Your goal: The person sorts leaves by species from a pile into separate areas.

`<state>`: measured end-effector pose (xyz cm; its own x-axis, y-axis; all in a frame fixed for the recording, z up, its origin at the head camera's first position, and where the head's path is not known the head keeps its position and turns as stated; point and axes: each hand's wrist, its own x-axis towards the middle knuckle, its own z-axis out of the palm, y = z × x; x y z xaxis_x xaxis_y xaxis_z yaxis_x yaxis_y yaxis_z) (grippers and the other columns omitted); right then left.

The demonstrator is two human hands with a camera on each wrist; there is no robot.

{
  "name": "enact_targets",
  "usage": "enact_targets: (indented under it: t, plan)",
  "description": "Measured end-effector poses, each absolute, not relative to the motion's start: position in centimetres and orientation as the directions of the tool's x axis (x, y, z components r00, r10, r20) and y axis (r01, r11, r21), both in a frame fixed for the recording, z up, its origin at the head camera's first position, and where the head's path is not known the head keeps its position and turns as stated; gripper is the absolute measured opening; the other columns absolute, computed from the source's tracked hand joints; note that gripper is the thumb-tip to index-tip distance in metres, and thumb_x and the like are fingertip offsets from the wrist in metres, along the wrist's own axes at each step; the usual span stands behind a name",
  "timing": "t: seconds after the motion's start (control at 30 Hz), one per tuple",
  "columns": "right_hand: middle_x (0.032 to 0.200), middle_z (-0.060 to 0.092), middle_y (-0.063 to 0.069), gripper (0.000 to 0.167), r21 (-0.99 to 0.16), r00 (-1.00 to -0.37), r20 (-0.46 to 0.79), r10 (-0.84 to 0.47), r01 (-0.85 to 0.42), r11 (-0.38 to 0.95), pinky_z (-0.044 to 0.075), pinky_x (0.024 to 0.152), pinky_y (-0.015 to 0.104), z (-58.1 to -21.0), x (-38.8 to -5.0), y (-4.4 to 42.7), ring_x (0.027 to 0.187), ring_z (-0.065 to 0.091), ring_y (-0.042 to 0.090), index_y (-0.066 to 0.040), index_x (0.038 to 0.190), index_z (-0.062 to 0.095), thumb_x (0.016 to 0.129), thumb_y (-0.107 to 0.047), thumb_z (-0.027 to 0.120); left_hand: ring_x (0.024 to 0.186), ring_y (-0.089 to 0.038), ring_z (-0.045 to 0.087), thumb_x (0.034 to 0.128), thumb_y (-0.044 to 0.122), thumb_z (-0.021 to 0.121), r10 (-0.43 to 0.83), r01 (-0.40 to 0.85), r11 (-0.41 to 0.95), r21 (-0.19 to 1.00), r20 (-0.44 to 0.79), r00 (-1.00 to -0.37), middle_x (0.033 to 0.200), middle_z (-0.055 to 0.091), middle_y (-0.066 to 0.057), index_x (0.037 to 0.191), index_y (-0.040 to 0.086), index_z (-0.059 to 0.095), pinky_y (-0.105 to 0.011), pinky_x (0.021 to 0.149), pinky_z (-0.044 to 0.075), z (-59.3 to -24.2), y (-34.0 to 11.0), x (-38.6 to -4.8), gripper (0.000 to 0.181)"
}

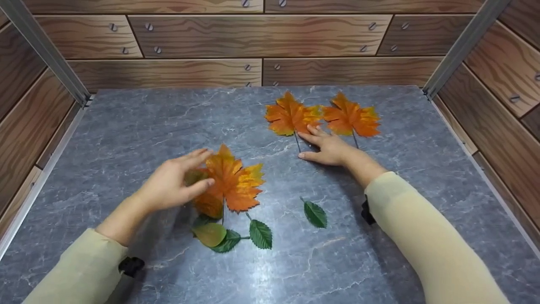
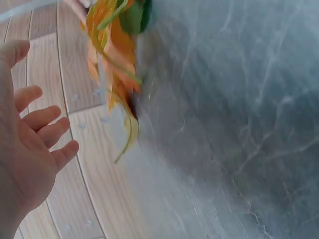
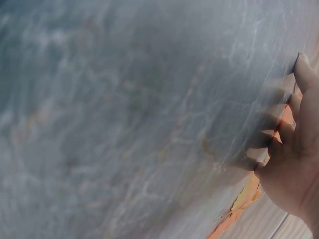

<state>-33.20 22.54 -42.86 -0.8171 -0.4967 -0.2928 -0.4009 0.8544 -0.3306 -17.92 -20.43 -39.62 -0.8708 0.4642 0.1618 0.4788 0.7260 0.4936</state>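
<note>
Two orange maple leaves lie side by side at the back right, the left one (image 1: 291, 114) touching or nearly touching the right one (image 1: 350, 114). My right hand (image 1: 331, 147) has its fingers spread over the lower edge and stem of the left one. In the right wrist view its fingertips (image 3: 294, 102) are low against the tabletop. Nearer to me, another orange maple leaf (image 1: 236, 181) lies on top of a small pile of leaves. My left hand (image 1: 173, 181) is beside this pile, fingers apart and loosely bent, holding nothing; the left wrist view shows a gap between fingers and leaves (image 2: 117, 55).
Below the maple leaf in the pile are a yellow-green leaf (image 1: 210, 234) and green serrated leaves, one (image 1: 260, 233) sticking out to the right. A single green leaf (image 1: 315, 214) lies apart on the grey marbled tabletop (image 1: 139, 122). Wood-patterned panels (image 1: 261, 36) enclose the table.
</note>
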Motion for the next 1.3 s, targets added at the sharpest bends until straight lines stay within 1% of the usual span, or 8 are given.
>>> enact_targets:
  t: [0.07,0.1,0.13,0.23,0.27,0.37,0.77,1.3]
  plan:
    - [0.179,0.002,0.009,0.085,-0.327,-0.818,-0.293,-0.494,-0.400,0.856,-0.001,0.126,0.066,-42.8,-33.2,22.6,0.162,-0.002,0.038,-0.028,0.172,0.020,0.104,-0.067,0.052,0.048,-0.015,0.050,0.1019,0.048,0.070,0.436,0.449,0.700,0.556,0.166,-0.885,0.162,0.047,-0.014,0.163,0.015,0.045,-0.051,0.102,0.051,-39.7,-20.8,-18.4,0.074]
    - [0.179,0.002,0.008,0.084,-0.326,-0.819,-0.294,-0.494,-0.400,0.857,-0.001,0.126,0.065,-42.8,-33.2,22.6,0.162,-0.002,0.038,-0.029,0.172,0.020,0.104,-0.067,0.052,0.041,-0.013,0.035,0.1018,0.047,0.071,0.422,0.431,0.687,0.585,0.162,-0.892,0.153,0.057,-0.017,0.162,0.014,0.046,-0.050,0.097,0.052,-39.7,-20.9,-18.6,0.073]
    - [0.179,0.002,0.008,0.084,-0.324,-0.819,-0.295,-0.493,-0.399,0.858,-0.002,0.126,0.065,-42.8,-33.2,22.6,0.162,-0.002,0.038,-0.029,0.172,0.019,0.104,-0.067,0.052,0.041,-0.013,0.033,0.1017,0.045,0.072,0.410,0.417,0.675,0.609,0.160,-0.898,0.151,0.059,-0.018,0.162,0.014,0.047,-0.049,0.096,0.052,-39.8,-21.0,-18.9,0.072]
    - [0.179,0.001,0.008,0.084,-0.320,-0.818,-0.300,-0.490,-0.397,0.860,-0.002,0.127,0.064,-42.8,-33.2,22.6,0.163,-0.002,0.038,-0.029,0.172,0.018,0.104,-0.067,0.052,0.061,-0.022,0.067,0.1012,0.041,0.074,0.374,0.360,0.643,0.675,0.133,-0.918,0.143,0.066,-0.018,0.160,0.014,0.049,-0.052,0.096,0.055,-40.2,-21.1,-19.8,0.070]
    - [0.179,0.000,0.007,0.084,-0.320,-0.818,-0.302,-0.489,-0.396,0.861,-0.003,0.127,0.063,-42.7,-33.2,22.6,0.163,-0.003,0.038,-0.030,0.172,0.018,0.104,-0.067,0.052,0.078,-0.027,0.074,0.1011,0.040,0.074,0.362,0.343,0.636,0.691,0.125,-0.924,0.140,0.068,-0.018,0.160,0.013,0.050,-0.054,0.099,0.055,-40.4,-21.2,-20.2,0.069]
    - [0.179,0.000,0.007,0.085,-0.321,-0.817,-0.306,-0.489,-0.396,0.861,-0.003,0.127,0.063,-42.8,-33.3,22.6,0.162,-0.003,0.038,-0.030,0.172,0.018,0.104,-0.067,0.051,0.126,-0.034,0.067,0.1010,0.036,0.075,0.320,0.286,0.620,0.731,0.097,-0.942,0.141,0.067,-0.017,0.157,0.010,0.054,-0.057,0.101,0.055,-41.0,-21.2,-21.3,0.065]
    - [0.179,-0.001,0.005,0.086,-0.339,-0.821,-0.311,-0.479,-0.375,0.863,-0.005,0.126,0.065,-42.9,-33.2,22.6,0.163,-0.006,0.037,-0.031,0.172,0.018,0.102,-0.070,0.052,0.104,-0.027,0.073,0.1003,0.032,0.076,0.272,0.183,0.625,0.759,0.008,-0.962,0.120,0.077,-0.012,0.151,0.004,0.059,-0.044,0.088,0.058,-42.7,-21.2,-23.5,0.061]
    - [0.179,0.001,0.009,0.085,-0.348,-0.820,-0.290,-0.493,-0.389,0.853,-0.004,0.126,0.065,-43.0,-33.1,22.5,0.162,-0.004,0.039,-0.027,0.172,0.020,0.104,-0.064,0.054,0.100,-0.019,0.074,0.0994,0.028,0.078,0.292,0.209,0.609,0.765,0.029,-0.956,0.117,0.079,-0.007,0.129,0.012,0.078,-0.029,0.078,0.057,-43.2,-20.1,-23.6,0.034]
